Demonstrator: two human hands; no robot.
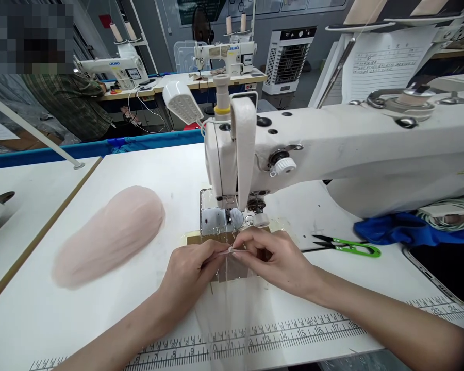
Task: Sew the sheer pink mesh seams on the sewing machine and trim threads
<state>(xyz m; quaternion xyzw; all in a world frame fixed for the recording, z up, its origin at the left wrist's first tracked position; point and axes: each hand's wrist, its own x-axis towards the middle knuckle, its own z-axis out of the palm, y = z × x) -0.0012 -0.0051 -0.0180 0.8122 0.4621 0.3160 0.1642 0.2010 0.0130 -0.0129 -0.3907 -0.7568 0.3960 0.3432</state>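
Note:
Both hands meet in front of the sewing machine's needle area (229,215). My left hand (189,265) pinches one end of a thin folded edge of sheer, pale fabric (229,252). A short way to the right, my right hand (274,257) pinches the same edge between thumb and fingers. The see-through fabric seems to hang from the fingers toward the table's front edge; its outline is hard to make out. Just beyond the fingertips lie the metal needle plate (211,219) and a brown taped patch (237,270).
A sheer pink fabric piece (112,237) lies on the left. Green thread snips (350,247), a blue cloth (398,229) and a phone (448,273) lie to the right. The white machine arm (332,129) spans overhead. A printed ruler (270,335) runs along the front. Another person (65,103) sits behind.

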